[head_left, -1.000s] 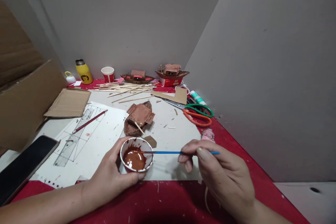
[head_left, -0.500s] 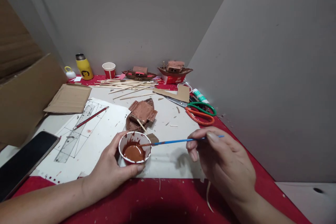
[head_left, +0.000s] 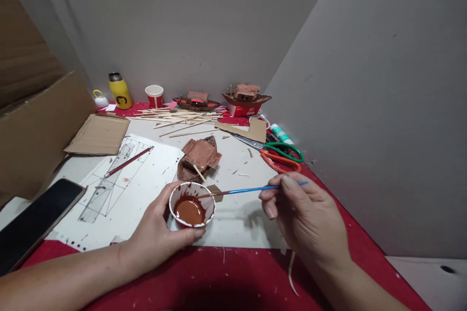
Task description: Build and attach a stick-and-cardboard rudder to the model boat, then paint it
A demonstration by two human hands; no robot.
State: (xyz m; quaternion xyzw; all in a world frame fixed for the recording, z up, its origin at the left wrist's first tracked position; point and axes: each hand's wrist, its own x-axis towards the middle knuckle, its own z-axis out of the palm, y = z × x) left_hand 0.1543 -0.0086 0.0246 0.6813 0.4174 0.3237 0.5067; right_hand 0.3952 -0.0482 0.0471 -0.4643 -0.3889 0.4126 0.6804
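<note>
My left hand is wrapped round a paper cup with brown paint in it. The cup tilts toward me, so the paint shows. Between the thumb and fingers of my right hand is a blue paintbrush. Its brown-stained tip reaches into the cup near the inner wall, above the paint. Just beyond the cup sits a small brown model boat with a roof, a thin stick leaning at its near end. A small brown piece of card lies behind the brush.
Orange-and-green scissors and an L-shaped cardboard piece lie at right. Thin wooden sticks spread before two more model boats. Leftward are a ruler, pencil, phone, cardboard box and yellow bottle.
The brush tip has lifted slightly in the cup, and my right hand has shifted a little. My left hand still holds the cup. The whole view has moved slightly.
</note>
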